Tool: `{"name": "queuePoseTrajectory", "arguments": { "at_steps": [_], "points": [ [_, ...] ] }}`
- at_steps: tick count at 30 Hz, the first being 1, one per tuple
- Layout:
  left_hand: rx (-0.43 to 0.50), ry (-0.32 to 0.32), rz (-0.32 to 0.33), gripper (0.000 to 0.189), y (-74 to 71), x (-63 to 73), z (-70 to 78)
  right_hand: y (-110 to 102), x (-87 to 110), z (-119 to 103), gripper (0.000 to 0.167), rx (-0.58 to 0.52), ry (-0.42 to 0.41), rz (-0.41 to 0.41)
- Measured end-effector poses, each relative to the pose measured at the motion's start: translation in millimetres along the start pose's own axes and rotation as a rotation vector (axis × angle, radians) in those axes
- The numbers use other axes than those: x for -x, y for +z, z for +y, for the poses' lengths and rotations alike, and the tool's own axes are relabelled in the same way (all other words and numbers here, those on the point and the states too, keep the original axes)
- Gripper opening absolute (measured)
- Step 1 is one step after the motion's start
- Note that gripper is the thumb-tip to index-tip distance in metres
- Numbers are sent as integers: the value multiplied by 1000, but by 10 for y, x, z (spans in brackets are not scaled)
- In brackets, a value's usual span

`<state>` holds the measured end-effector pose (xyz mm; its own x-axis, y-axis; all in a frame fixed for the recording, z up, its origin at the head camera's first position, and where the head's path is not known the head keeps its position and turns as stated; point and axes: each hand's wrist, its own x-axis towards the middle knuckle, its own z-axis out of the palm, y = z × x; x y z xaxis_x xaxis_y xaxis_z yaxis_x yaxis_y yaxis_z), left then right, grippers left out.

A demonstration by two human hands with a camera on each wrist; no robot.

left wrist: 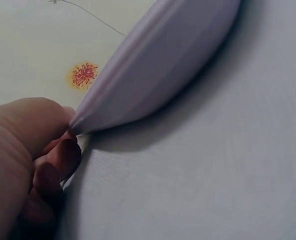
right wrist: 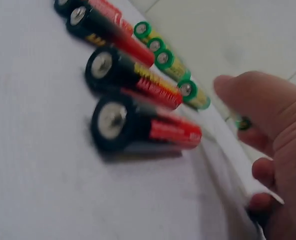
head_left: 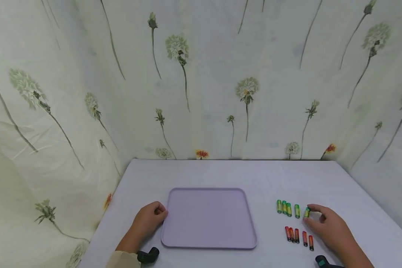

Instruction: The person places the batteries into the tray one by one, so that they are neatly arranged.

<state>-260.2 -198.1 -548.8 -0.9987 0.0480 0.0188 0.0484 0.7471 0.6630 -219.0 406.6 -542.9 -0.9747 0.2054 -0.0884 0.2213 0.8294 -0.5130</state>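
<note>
A pale purple tray (head_left: pixel 209 219) lies flat on the table. My left hand (head_left: pixel 149 217) is at its left side, and in the left wrist view the thumb (left wrist: pixel 43 117) and curled fingers pinch the tray's rim (left wrist: pixel 152 75). To the right of the tray, my right hand (head_left: pixel 329 225) holds a green battery (head_left: pixel 307 212) between thumb and fingertips, at the right end of a row of green batteries (head_left: pixel 289 209). Seen from the right wrist, only a small green end of that battery (right wrist: pixel 244 123) shows behind the thumb (right wrist: pixel 252 92).
Nearer than the green row lies a row of several red and black batteries (head_left: pixel 296 236), just left of my right wrist. A white table (head_left: pixel 268 175) carries everything, and a dandelion-print curtain (head_left: pixel 214 93) hangs behind it and at both sides.
</note>
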Motion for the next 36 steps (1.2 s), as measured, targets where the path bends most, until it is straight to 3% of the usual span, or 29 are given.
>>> {"name": "queuePoseTrajectory", "arguments": {
  "at_steps": [2,7,13,18,27,36],
  "points": [
    [-3,3,1,13,-15,-19,17,-32,11,-69,79,-28,-3,55],
    [-6,4,26,13,-46,-22,38,-30,23,-426,68,-39,-130,169],
    [17,9,-6,14,1,41,17,77,79,-945,62,-27,-301,108],
    [23,-1,-6,15,28,68,-15,289,131,-1443,54,-59,-439,98],
    [37,30,-2,14,1,11,44,725,168,-2177,49,-174,-459,-11],
    [19,14,-9,14,-14,9,30,1101,213,-2602,48,-224,-565,-183]
  ]
}}
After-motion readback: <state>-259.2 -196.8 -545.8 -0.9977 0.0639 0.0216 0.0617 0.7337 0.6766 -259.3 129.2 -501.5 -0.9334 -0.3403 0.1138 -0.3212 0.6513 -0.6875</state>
